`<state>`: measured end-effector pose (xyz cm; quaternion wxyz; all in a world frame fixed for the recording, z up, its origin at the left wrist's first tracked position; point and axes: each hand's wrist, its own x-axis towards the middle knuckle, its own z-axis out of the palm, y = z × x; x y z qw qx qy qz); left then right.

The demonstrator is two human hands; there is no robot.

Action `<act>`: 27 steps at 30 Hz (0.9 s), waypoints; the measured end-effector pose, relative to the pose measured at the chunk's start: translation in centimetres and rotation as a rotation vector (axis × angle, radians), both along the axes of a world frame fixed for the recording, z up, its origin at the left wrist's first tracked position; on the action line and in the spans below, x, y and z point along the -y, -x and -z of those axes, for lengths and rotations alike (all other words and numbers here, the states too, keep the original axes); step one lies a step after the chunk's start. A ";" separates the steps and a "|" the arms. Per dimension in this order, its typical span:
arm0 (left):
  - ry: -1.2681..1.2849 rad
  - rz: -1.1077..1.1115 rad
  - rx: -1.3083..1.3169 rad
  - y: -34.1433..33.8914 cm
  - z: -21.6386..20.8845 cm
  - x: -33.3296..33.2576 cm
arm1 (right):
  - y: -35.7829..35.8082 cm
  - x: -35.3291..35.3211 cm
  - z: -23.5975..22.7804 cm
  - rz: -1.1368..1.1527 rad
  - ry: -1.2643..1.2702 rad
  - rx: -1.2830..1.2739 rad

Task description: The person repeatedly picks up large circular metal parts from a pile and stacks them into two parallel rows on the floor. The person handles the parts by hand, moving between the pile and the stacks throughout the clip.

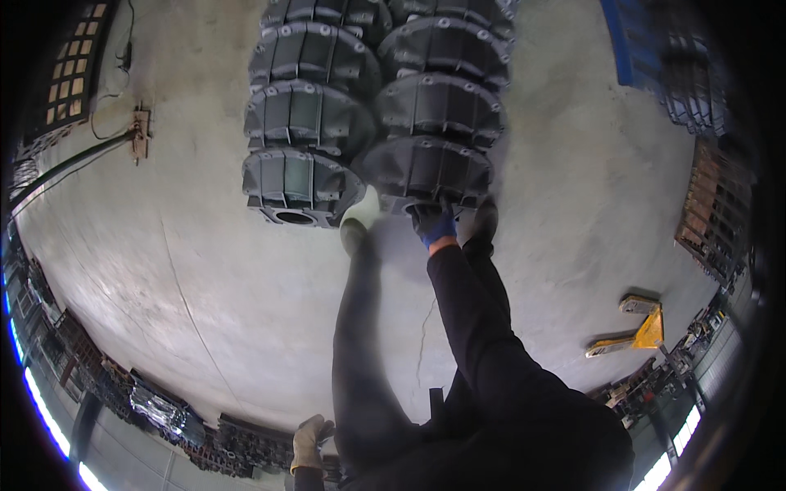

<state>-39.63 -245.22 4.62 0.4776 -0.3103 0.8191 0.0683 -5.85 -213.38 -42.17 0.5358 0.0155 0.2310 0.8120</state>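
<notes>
My right hand [434, 222], in a dark and blue glove, reaches down to the near end of a dark grey metal housing [434, 169]. Its fingers are bent over the edge at the housing's lower opening, and the fingertips are partly hidden. This housing is the nearest one in the right-hand row on the floor. Beside it, the nearest left-hand housing [299, 177] shows ribs, a curved flange and a round hole. My left hand [310, 443], in a tan glove, is low beside my left leg, away from the housings. Its fingers look curled, with nothing visible in them.
More ribbed housings [315, 51] continue away in two close rows. My feet stand at their near end. A yellow pallet jack [649, 329] is at the right. Racks [704, 204] and a blue frame [618, 41] line the right side; a bracket on a pole [141, 135] stands left.
</notes>
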 end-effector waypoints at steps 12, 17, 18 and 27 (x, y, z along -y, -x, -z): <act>-0.388 -0.068 -0.020 -7.0 -2.1 -1.2 | -18.7 4.0 -29.5 -0.559 0.096 1.145; -0.422 -0.075 -0.068 -15.7 -2.7 1.2 | -24.4 -0.3 -34.2 -0.619 0.328 1.065; -0.421 -0.041 -0.074 -16.8 -1.9 1.7 | -26.2 -1.1 -35.3 -0.689 0.186 1.161; -0.974 -0.006 -0.143 -19.6 0.3 -5.9 | -43.9 3.3 -43.2 -0.829 0.209 1.681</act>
